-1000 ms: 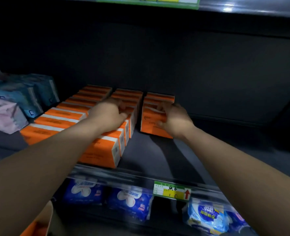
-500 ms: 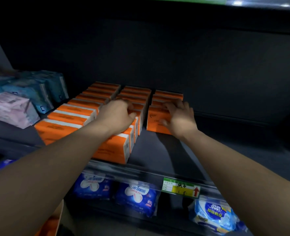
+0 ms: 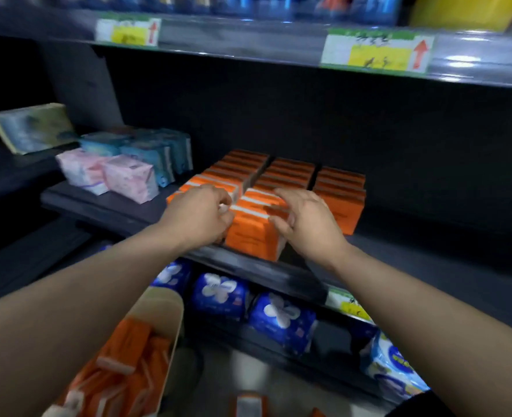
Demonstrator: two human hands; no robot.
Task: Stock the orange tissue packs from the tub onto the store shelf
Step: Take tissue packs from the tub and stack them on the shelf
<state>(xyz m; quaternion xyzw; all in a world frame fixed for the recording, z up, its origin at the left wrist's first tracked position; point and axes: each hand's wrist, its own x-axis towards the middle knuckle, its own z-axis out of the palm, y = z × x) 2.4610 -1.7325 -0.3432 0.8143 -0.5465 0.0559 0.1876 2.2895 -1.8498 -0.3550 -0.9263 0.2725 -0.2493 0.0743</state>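
- Head view: three rows of orange tissue packs stand on the dark store shelf, running from its front lip towards the back.
- The front pack of the middle row sits at the shelf's edge, between the two hands.
- The left hand is at this pack's left top edge with its fingers curled. Motion blur hides whether they pinch the pack or only touch it.
- The right hand lies against the pack's right side, fingers spread and fairly straight, thumb low on the side face.
- The tub is at lower left, below the shelf, with more orange packs lying loosely in it.
- Pink packs and teal packs stand on the same shelf, to the left.
- Blue packs fill the shelf below.
- Yellow price labels hang on the upper shelf's edge.
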